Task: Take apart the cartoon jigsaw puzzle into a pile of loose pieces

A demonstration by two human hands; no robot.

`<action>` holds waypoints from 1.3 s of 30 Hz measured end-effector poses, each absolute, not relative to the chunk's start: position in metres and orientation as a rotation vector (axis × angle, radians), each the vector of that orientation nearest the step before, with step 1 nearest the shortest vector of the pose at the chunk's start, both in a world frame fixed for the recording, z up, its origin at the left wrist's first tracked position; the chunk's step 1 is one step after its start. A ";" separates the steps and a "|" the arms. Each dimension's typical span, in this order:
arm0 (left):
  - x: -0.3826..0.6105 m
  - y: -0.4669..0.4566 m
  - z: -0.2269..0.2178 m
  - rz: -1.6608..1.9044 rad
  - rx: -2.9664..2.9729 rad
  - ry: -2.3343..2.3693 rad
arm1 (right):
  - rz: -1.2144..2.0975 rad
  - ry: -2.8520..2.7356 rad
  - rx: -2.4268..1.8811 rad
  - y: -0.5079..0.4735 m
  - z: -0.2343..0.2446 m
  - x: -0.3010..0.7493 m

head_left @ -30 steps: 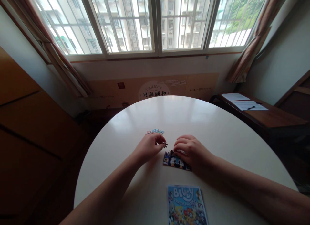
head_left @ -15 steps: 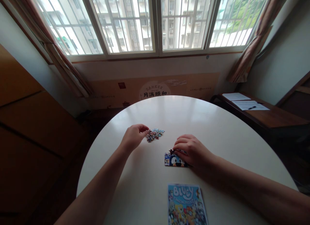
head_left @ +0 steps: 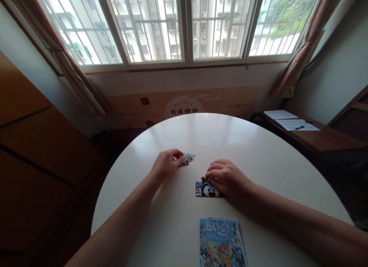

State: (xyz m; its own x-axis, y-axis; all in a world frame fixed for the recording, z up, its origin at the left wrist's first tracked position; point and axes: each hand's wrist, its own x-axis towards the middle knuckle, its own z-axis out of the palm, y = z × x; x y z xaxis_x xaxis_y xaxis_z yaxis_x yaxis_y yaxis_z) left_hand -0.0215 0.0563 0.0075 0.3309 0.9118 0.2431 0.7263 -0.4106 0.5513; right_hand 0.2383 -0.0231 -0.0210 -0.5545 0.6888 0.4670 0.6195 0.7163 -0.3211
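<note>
A small heap of loose jigsaw puzzle pieces (head_left: 188, 158) lies near the middle of the white round table. My left hand (head_left: 169, 162) reaches over the heap's left side, thumb and fingertips drawn together on it; what they pinch is hidden. To the right, a partly joined puzzle (head_left: 207, 190) shows a blue cartoon face. My right hand (head_left: 227, 177) rests over its upper right part and covers it there. Its fingers are closed at a dark brown puzzle piece (head_left: 203, 179) on the puzzle's top edge.
Nearer me lies a Bluey picture card (head_left: 221, 242). The white table (head_left: 161, 236) has a curved edge all round. A brown side desk (head_left: 330, 138) with papers (head_left: 297, 124) and a pen stands at right. Barred windows and a printed cardboard panel (head_left: 230, 100) are beyond.
My left hand has shifted a little to the right, further over the heap, and its fingers now cover more pieces. My right hand stays at the joined puzzle.
</note>
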 end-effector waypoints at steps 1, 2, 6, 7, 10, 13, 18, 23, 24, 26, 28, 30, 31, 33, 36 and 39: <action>-0.023 0.057 0.009 0.791 2.297 1.490 | 0.161 -2.348 -0.990 -0.023 -0.021 0.238; -0.024 0.056 0.012 0.837 2.327 1.520 | 0.164 -2.349 -0.988 -0.023 -0.022 0.238; -0.024 0.048 0.026 0.987 2.390 1.528 | 0.165 -2.340 -0.986 -0.022 -0.021 0.238; -0.022 0.044 0.028 0.992 2.408 1.493 | 0.167 -2.340 -0.987 -0.022 -0.021 0.238; -0.009 0.031 0.027 0.891 2.456 1.357 | 0.165 -2.340 -0.984 -0.022 -0.021 0.238; 0.007 0.018 0.021 0.708 2.509 1.248 | 0.170 -2.343 -0.976 -0.022 -0.020 0.238; 0.019 0.010 0.014 0.502 2.549 1.195 | 0.197 -2.349 -0.976 -0.022 -0.021 0.238; 0.016 0.012 0.015 0.459 2.559 1.159 | 0.202 -2.356 -0.981 -0.022 -0.020 0.238; 0.016 0.011 0.014 0.454 2.555 1.148 | 0.201 -2.357 -0.982 -0.022 -0.020 0.238; 0.017 0.011 0.014 0.449 2.540 1.137 | 0.199 -2.359 -0.983 -0.022 -0.020 0.238; 0.019 0.010 0.013 0.455 2.526 1.130 | 0.194 -2.360 -0.986 -0.022 -0.020 0.238; 0.020 0.010 0.012 0.467 2.518 1.112 | 0.191 -2.359 -0.990 -0.022 -0.021 0.238; 0.020 0.010 0.012 0.472 2.513 1.100 | 0.190 -2.357 -0.993 -0.022 -0.022 0.238; 0.021 0.009 0.012 0.477 2.502 1.087 | 0.189 -2.358 -0.997 -0.022 -0.023 0.238; 0.021 0.009 0.011 0.463 2.493 1.100 | 0.184 -2.365 -0.999 -0.022 -0.023 0.238; 0.020 0.010 0.011 0.447 2.491 1.122 | 0.158 -2.361 -1.016 -0.022 -0.021 0.238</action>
